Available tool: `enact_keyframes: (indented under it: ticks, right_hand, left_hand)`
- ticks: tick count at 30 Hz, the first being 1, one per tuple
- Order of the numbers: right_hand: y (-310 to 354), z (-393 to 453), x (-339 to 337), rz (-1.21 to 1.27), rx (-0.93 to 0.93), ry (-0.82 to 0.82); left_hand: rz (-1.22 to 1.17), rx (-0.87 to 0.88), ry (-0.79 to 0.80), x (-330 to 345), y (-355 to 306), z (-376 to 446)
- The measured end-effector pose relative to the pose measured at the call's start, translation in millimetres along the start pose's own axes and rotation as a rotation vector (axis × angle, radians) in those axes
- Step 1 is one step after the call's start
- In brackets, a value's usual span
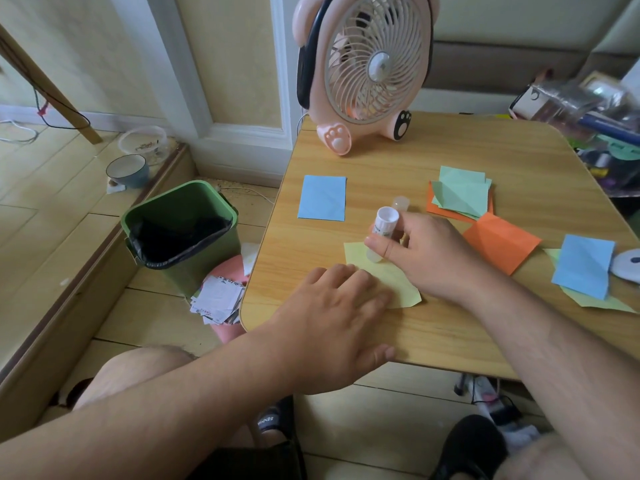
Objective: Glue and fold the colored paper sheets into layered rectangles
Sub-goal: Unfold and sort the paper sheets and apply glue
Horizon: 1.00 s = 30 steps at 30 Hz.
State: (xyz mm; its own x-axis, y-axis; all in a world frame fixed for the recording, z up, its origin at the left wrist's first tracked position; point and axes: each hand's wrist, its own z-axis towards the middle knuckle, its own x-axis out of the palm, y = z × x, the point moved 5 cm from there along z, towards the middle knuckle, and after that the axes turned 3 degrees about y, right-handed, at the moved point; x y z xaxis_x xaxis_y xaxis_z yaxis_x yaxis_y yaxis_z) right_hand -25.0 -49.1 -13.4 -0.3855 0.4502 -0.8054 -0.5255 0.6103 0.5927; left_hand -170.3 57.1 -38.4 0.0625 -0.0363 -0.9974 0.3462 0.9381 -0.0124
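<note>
A pale yellow paper sheet (401, 282) lies near the front edge of the wooden table (450, 161). My left hand (332, 317) presses flat on its left part, fingers straight. My right hand (422, 251) grips a white glue stick (381, 230), held tilted with its lower end on the yellow sheet. The stick's clear cap (400, 203) stands just behind it. A folded blue rectangle (322, 198) lies at the left of the table. An orange sheet (502, 242) lies right of my right hand.
A stack of green and orange sheets (460, 197) sits mid-right; blue over yellow paper (585, 266) lies far right beside a white round object (628, 265). A pink fan (367, 71) stands at the back. A green bin (180, 230) and paper scraps (218, 299) are on the floor left.
</note>
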Motion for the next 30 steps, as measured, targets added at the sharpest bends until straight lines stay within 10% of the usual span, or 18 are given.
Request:
enact_keyframes:
  ticks: [30]
  right_hand:
    - [-14.8, -17.2, -25.9, 0.040, 0.007, -0.104]
  left_hand:
    - [0.026, -0.029, -0.009, 3.5, -13.2, -2.4]
